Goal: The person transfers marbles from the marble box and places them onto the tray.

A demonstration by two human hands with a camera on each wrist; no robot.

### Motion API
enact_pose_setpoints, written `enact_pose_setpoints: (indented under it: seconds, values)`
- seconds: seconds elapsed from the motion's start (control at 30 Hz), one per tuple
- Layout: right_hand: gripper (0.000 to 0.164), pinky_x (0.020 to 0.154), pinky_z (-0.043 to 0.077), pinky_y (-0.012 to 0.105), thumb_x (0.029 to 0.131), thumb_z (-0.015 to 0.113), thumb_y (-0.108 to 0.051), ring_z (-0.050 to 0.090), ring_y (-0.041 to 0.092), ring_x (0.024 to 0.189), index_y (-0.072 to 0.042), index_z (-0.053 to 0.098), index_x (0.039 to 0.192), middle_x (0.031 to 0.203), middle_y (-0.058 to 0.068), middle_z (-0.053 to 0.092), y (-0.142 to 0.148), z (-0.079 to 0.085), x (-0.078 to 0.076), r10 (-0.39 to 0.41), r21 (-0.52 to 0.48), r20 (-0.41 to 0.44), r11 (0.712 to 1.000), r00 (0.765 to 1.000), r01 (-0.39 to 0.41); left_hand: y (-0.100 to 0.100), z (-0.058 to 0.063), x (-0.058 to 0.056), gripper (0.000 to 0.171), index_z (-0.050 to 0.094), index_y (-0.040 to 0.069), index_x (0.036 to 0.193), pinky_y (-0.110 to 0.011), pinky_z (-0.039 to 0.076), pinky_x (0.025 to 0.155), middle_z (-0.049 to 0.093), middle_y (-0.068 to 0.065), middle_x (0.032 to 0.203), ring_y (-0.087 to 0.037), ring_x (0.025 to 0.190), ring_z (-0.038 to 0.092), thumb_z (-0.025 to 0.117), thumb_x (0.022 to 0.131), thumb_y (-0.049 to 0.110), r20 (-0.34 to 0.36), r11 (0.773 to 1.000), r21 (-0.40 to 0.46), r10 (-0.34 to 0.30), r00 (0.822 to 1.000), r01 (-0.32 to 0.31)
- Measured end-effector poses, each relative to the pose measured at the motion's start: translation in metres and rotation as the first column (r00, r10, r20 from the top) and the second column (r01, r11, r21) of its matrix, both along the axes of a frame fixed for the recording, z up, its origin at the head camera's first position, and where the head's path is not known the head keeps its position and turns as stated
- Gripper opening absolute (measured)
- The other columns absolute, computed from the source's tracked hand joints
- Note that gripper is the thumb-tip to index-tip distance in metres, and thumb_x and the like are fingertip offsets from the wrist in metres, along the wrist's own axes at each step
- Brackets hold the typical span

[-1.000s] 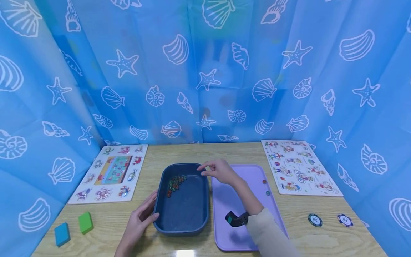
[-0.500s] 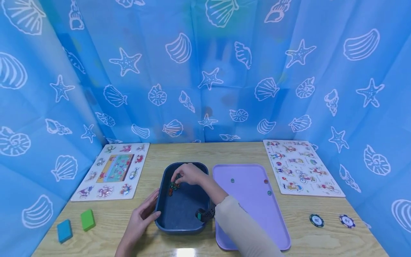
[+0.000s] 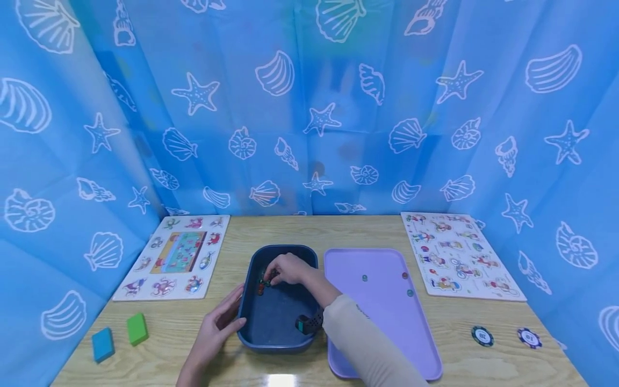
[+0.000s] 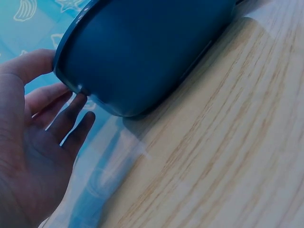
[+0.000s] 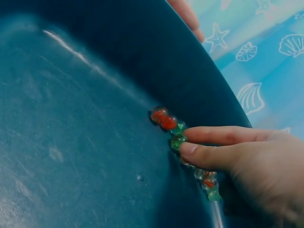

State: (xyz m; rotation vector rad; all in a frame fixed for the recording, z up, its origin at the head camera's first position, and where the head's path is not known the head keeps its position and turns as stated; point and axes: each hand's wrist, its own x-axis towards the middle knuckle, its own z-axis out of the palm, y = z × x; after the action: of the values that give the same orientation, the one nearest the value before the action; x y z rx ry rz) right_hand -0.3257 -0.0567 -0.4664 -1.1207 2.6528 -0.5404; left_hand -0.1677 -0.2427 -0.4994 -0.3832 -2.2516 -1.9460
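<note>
My right hand [image 3: 288,269] reaches into a dark blue rectangular box [image 3: 278,328]. In the right wrist view its thumb and index finger pinch a green glass marble [image 5: 177,141]. Several more marbles lie in a row along the box's inner wall, among them orange-red ones [image 5: 160,114] and green ones [image 5: 213,194]; some are partly hidden by the fingers. My left hand [image 3: 216,324] rests against the box's left side from outside. In the left wrist view the thumb is at the rim and the loosely spread fingers [image 4: 71,114] touch the outer wall.
A purple tray [image 3: 382,333] right of the box holds a green marble [image 3: 365,278], a red one [image 3: 404,275] and another green one [image 3: 410,293]. Picture boards [image 3: 174,258] [image 3: 459,258] lie at both back corners. Blocks [image 3: 137,329] lie left, poker chips [image 3: 482,336] right.
My right hand has moved left from above the tray's edge, down into the box among the marbles. A green marble now shows on the tray where the arm was. The left hand stays put.
</note>
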Motion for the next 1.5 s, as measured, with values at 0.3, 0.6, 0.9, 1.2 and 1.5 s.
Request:
enact_pose_setpoints:
  seconds: [0.3,0.6,0.9,1.2,1.5]
  values:
    - [0.010,0.047,0.034,0.017,0.079,0.067,-0.029,0.040,0.007,0.051,-0.028,0.068,0.089,0.059,-0.007,0.047,0.004,-0.004,0.001,-0.002,0.001,0.026,1.000,1.000,0.002,0.004,-0.002,-0.002,0.054,0.042,0.003,0.132,-0.015,0.036,0.096,0.035,-0.011,0.141,-0.006,0.119,0.044,0.060,0.082,0.000,0.001,1.000,-0.002,-0.006,1.000,0.006]
    - [0.015,0.051,0.035,0.017,0.082,0.063,-0.030,0.040,0.008,0.055,-0.025,0.068,0.095,0.064,-0.010,0.051,0.034,0.030,0.010,0.019,-0.154,0.004,0.988,1.000,-0.018,0.007,-0.001,-0.003,0.054,0.043,0.005,0.132,-0.014,0.036,0.096,0.036,-0.009,0.141,-0.010,0.121,0.042,0.061,0.082,0.002,0.025,1.000,-0.008,0.002,1.000,-0.002]
    - [0.017,0.043,0.024,0.020,0.083,0.062,-0.032,0.025,0.009,0.043,-0.023,0.066,0.097,0.048,-0.006,0.030,0.119,0.045,0.011,-0.084,-0.304,-0.093,0.951,0.992,0.052,0.006,0.000,-0.001,0.055,0.042,0.006,0.133,-0.016,0.036,0.096,0.036,-0.010,0.141,-0.013,0.122,0.042,0.061,0.082,0.003,0.019,1.000,-0.008,0.005,1.000,-0.005]
    - [0.015,0.043,0.027,0.020,0.081,0.066,-0.021,0.029,0.008,0.049,-0.014,0.069,0.093,0.054,-0.006,0.037,0.193,-0.003,-0.002,-0.255,-0.300,-0.014,0.923,0.967,0.239,0.002,-0.002,0.002,0.057,0.039,0.001,0.134,-0.017,0.036,0.097,0.033,-0.016,0.142,-0.008,0.123,0.041,0.061,0.082,0.001,-0.043,0.999,0.002,-0.042,0.998,0.042]
    - [0.014,0.044,0.027,0.019,0.080,0.067,-0.019,0.030,0.007,0.046,-0.017,0.068,0.094,0.051,-0.008,0.033,0.210,-0.030,-0.006,-0.284,-0.235,0.009,0.931,0.959,0.278,0.002,-0.004,-0.001,0.058,0.038,0.006,0.135,-0.016,0.036,0.098,0.032,-0.011,0.143,-0.008,0.124,0.040,0.061,0.082,0.003,-0.005,0.998,-0.017,-0.052,0.999,0.052]
